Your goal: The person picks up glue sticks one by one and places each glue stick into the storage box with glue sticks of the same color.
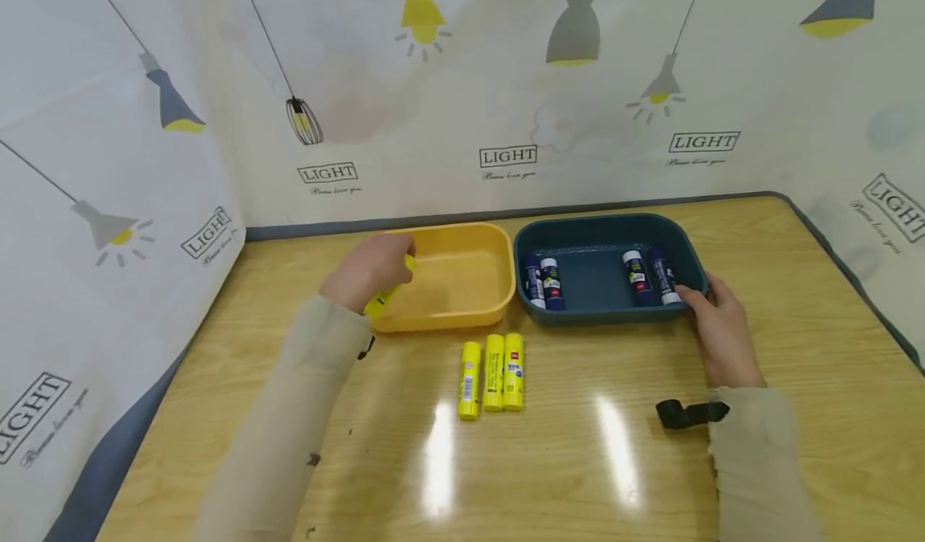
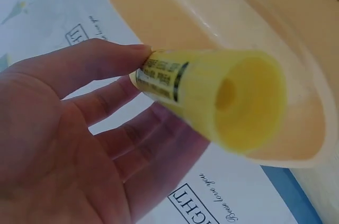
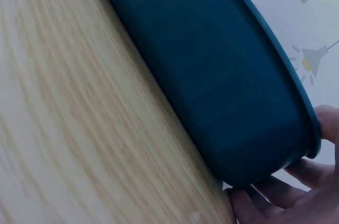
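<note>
My left hand (image 1: 372,269) is over the left end of the yellow tray (image 1: 462,317). It pinches a yellow glue stick (image 2: 190,86) between thumb and fingers, the hollow base facing the left wrist camera. At the dark blue tray (image 1: 588,315), my right hand (image 1: 723,329) grips the front right corner, thumb over the rim and fingers against the outer wall. Inside that tray lie several navy and white glue sticks (image 1: 552,283), a pair at the left and a pair at the right. Three yellow glue sticks (image 1: 494,372) lie on the table before the trays.
Both trays stand side by side at the back of the wooden table (image 1: 571,462). Behind them rises a white cloth backdrop (image 1: 433,108) printed with lamps, which also bounds the table at left and right. A black strap piece (image 1: 682,413) sticks out at the right cuff.
</note>
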`<state>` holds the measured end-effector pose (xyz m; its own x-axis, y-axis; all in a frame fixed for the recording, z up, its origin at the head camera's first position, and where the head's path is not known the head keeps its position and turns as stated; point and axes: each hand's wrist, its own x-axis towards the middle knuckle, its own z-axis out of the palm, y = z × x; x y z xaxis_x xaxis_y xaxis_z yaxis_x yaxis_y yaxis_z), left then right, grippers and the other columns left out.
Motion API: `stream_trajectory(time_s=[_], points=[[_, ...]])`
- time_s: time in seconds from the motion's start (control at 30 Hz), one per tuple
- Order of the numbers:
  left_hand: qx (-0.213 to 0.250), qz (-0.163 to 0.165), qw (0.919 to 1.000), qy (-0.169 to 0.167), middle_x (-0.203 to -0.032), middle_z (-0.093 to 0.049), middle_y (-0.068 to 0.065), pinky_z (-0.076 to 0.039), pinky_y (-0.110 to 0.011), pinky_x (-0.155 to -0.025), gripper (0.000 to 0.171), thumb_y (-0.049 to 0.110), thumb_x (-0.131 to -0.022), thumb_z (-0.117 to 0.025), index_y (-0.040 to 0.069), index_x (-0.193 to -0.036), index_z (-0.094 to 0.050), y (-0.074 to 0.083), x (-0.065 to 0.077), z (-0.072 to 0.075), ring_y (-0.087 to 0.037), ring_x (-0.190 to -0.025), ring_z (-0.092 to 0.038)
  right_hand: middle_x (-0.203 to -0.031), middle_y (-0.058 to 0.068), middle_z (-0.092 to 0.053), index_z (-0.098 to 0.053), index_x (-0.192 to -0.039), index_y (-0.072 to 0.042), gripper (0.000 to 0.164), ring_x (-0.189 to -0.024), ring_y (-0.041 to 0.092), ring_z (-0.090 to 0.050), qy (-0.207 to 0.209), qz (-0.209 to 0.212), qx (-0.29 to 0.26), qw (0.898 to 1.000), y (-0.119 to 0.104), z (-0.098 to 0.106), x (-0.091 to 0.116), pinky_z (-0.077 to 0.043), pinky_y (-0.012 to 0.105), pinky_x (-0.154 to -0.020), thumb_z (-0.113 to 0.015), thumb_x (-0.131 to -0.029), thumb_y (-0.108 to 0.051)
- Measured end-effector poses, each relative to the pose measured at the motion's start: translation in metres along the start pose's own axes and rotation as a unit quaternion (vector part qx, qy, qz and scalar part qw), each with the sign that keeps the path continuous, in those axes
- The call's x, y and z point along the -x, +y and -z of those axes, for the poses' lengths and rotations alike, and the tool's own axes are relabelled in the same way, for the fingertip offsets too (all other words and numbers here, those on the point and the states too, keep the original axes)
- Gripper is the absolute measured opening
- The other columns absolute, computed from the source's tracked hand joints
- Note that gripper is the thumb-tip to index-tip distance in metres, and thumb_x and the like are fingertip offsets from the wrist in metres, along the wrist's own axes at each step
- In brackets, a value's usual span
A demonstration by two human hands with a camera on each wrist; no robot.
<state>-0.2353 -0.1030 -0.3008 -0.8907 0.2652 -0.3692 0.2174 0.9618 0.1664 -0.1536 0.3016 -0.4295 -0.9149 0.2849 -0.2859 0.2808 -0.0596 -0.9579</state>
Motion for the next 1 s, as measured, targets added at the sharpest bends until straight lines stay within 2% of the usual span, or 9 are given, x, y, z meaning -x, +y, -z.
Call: stream_trajectory(time_s=[0.13,0.33,0.47,0.6,0.77,0.87,1.0], points=[[0.006,0.014,0.9997,-0.018,-0.124,-0.049,-0.011,-0.039,-0.041,-0.089,0.037,0.008,-0.086,-0.052,0.007,-0.123,-0.048,-0.004,-0.012,0.002,-0.026,-0.107,-0.047,-0.147,0.007,-0.017,-0.018,-0.144,-0.016,0.069,-0.126,0.013,-0.025,0.001,0.007,0.009,1.0,0.0,0.001,0.001,-0.019,0.031,-0.105,-0.053,-0.088,-0.038],[0.004,0.042,0.9966,-0.071,-0.132,-0.043,-0.009,-0.036,-0.048,-0.091,0.04,0.01,-0.087,-0.049,0.014,-0.127,-0.047,-0.016,-0.03,0.001,-0.027,-0.114,-0.041,-0.147,0.006,-0.017,-0.018,-0.144,-0.017,0.069,-0.127,0.013,-0.025,0.003,0.0,0.025,1.0,0.0,0.001,0.001,-0.02,0.031,-0.104,-0.052,-0.088,-0.04],[0.023,0.063,0.9941,-0.085,-0.129,-0.043,-0.01,-0.041,-0.043,-0.081,0.04,0.011,-0.087,-0.051,0.014,-0.127,-0.047,-0.027,-0.042,-0.003,-0.027,-0.105,-0.045,-0.147,0.005,-0.018,-0.019,-0.143,-0.018,0.069,-0.127,0.013,-0.025,0.005,-0.002,0.024,1.0,0.0,0.0,-0.001,-0.02,0.032,-0.104,-0.052,-0.088,-0.04],[0.037,0.08,0.9926,-0.083,-0.124,-0.046,-0.01,-0.043,-0.037,-0.069,0.041,0.011,-0.087,-0.051,0.012,-0.127,-0.046,-0.032,-0.046,-0.005,-0.026,-0.091,-0.048,-0.146,0.005,-0.021,-0.022,-0.142,-0.02,0.068,-0.126,0.014,-0.027,0.009,0.011,0.012,1.0,0.015,0.005,-0.014,-0.021,0.032,-0.104,-0.055,-0.086,-0.041],[0.006,0.09,0.9943,-0.058,-0.117,-0.051,-0.011,-0.042,-0.039,-0.073,0.035,0.009,-0.085,-0.05,0.01,-0.12,-0.052,-0.033,-0.047,-0.008,-0.026,-0.09,-0.048,-0.143,0.003,-0.026,-0.028,-0.14,-0.022,0.069,-0.125,0.013,-0.029,0.012,0.025,-0.003,1.0,0.032,0.01,-0.031,-0.022,0.032,-0.104,-0.059,-0.082,-0.044],[-0.016,0.095,0.9947,-0.037,-0.109,-0.054,-0.012,-0.041,-0.04,-0.077,0.026,0.006,-0.083,-0.049,0.008,-0.108,-0.057,-0.033,-0.049,-0.011,-0.026,-0.089,-0.048,-0.143,0.003,-0.026,-0.028,-0.14,-0.022,0.068,-0.125,0.013,-0.03,0.008,0.029,0.0,1.0,0.03,0.011,-0.029,-0.023,0.032,-0.104,-0.058,-0.083,-0.043],[-0.042,0.089,0.9951,-0.008,-0.099,-0.057,-0.011,-0.043,-0.04,-0.075,0.017,0.004,-0.08,-0.048,0.007,-0.092,-0.06,-0.034,-0.051,-0.017,-0.026,-0.084,-0.05,-0.143,0.005,-0.025,-0.027,-0.141,-0.02,0.067,-0.125,0.012,-0.031,0.0,0.03,0.01,1.0,0.022,0.009,-0.021,-0.025,0.031,-0.103,-0.057,-0.085,-0.041]])
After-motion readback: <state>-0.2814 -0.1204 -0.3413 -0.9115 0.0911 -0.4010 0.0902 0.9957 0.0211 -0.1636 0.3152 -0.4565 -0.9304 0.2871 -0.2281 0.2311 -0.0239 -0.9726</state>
